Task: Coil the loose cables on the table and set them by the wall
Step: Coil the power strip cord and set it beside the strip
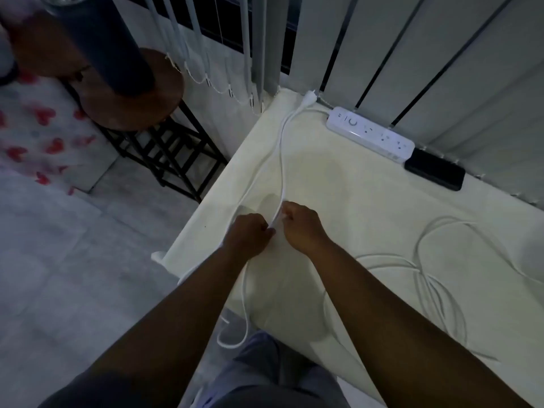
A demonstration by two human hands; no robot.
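A thick white power cable (pixel 282 154) runs from the white power strip (pixel 371 134) at the back of the cream-covered table (pixel 368 201) down to my hands near the table's left edge. My left hand (pixel 247 235) and my right hand (pixel 300 223) both pinch this cable, close together, fingers curled. Below my hands the cable hangs off the table edge in a loop (pixel 235 334). Its white plug (pixel 309 99) lies at the table's far corner. A thinner white cable (pixel 432 278) lies in loose loops on the table to the right.
A black flat device (pixel 435 173) lies beside the power strip against the vertical blinds (pixel 412 54). To the left stand a round wooden stool (pixel 132 107) with a dark cylinder (pixel 103 42) on it, a black rack (pixel 170 154), and grey tiled floor (pixel 73 275).
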